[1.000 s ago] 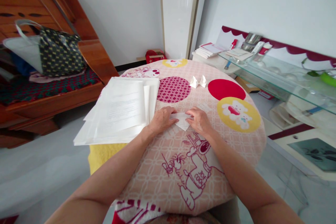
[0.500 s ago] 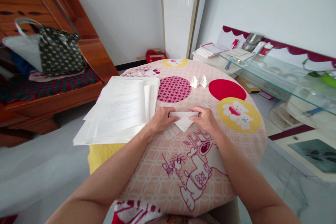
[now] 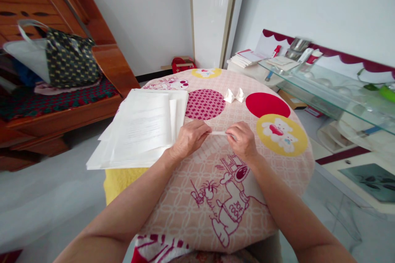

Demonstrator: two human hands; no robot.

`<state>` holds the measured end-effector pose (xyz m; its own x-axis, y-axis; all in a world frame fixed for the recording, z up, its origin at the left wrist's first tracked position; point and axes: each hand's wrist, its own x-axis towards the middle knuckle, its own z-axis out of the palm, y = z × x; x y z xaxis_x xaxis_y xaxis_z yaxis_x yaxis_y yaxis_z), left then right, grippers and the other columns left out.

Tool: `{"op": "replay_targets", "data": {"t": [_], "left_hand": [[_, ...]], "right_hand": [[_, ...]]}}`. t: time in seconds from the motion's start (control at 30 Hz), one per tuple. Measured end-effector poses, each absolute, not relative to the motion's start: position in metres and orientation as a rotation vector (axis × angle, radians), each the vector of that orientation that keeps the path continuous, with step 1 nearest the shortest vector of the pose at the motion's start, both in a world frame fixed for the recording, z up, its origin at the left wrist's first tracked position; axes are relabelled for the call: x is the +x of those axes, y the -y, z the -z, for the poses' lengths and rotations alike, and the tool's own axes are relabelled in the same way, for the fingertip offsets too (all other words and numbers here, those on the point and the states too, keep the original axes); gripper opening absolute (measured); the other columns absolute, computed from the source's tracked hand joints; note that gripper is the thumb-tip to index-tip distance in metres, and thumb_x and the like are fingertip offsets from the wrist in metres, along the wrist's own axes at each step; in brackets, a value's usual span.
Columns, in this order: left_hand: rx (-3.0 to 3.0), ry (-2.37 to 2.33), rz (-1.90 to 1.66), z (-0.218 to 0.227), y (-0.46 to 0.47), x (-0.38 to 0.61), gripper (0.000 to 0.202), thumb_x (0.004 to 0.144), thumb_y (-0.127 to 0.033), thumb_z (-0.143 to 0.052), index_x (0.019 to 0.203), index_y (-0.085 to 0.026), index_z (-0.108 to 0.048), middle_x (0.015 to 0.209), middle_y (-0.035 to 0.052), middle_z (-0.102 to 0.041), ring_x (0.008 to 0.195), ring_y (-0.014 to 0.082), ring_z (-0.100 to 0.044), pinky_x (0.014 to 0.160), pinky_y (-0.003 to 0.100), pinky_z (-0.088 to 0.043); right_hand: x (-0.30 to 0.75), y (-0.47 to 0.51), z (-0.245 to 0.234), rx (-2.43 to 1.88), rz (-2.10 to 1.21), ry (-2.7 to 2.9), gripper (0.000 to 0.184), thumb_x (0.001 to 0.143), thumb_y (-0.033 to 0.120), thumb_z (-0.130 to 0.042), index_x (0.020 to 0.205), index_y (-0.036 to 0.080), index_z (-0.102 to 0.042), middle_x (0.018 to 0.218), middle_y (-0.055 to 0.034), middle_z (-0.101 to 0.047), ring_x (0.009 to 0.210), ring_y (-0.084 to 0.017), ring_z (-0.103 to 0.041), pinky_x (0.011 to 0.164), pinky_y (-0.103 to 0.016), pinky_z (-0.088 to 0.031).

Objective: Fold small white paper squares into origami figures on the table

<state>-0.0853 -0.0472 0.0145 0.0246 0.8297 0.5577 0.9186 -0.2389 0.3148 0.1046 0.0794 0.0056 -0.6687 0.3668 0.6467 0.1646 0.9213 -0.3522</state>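
Observation:
A folded piece of white paper (image 3: 218, 133) is stretched between my two hands over the patterned tablecloth (image 3: 173, 205), seen nearly edge-on as a thin strip. My left hand (image 3: 191, 139) pinches its left end, thumb and fingers pressed together. At the right end my right hand (image 3: 242, 139) pinches it the same way. The triangular part of the paper does not show at this angle. Beyond my hands stand two small folded white paper pieces (image 3: 234, 95), close together. Just left of my left hand lies a stack of white sheets (image 3: 145, 123), the top one printed.
A wooden bench (image 3: 108, 61) with a dark patterned bag (image 3: 70, 59) is on the left. To the right, a glass shelf (image 3: 333, 94) holds metal bowls (image 3: 298, 47) and other items. A tall white air conditioner (image 3: 210, 16) stands behind the table.
The folded paper has tilted from showing a downward-pointing triangle to a thin edge. Both hands have turned with it, their backs now showing more, still gripping its ends.

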Motion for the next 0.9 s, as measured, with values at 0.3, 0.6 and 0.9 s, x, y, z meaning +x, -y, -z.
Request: {"op": "replay_targets", "data": {"t": [0.3, 0.6, 0.9], "left_hand": [[-2.574, 1.913, 0.421, -0.016, 0.048, -0.074, 0.019, 0.082, -0.008, -0.053, 0.095, -0.016, -0.065, 0.093, 0.0078, -0.064, 0.087, 0.0200, -0.058, 0.076, 0.029, -0.044], [-2.639, 2.093, 0.581, -0.014, 0.048, -0.080, 0.015, 0.088, -0.014, -0.055, 0.087, -0.017, -0.070, 0.087, 0.0046, -0.066, 0.079, 0.0156, -0.061, 0.072, 0.026, -0.043], [-2.415, 2.378, 0.855, -0.008, 0.044, -0.094, 0.014, 0.088, -0.024, -0.060, 0.086, -0.016, -0.072, 0.085, 0.0044, -0.071, 0.076, 0.0152, -0.062, 0.074, 0.027, -0.045]], "right_hand": [[0.110, -0.068, 0.006, -0.212, -0.208, 2.837, 0.022, 0.083, 0.004, -0.051, 0.074, 0.017, -0.066, 0.080, -0.0084, -0.060, 0.080, -0.022, -0.050, 0.073, -0.034, -0.040], [0.116, -0.073, 0.001, -0.302, -0.680, 2.761, 0.018, 0.084, 0.006, -0.060, 0.073, 0.016, -0.071, 0.078, -0.0043, -0.062, 0.074, -0.017, -0.057, 0.069, -0.028, -0.041], [0.115, -0.074, -0.006, -0.529, -0.843, 2.640, 0.019, 0.087, 0.014, -0.060, 0.070, 0.016, -0.068, 0.071, -0.0018, -0.062, 0.068, -0.015, -0.055, 0.064, -0.026, -0.036]]}}
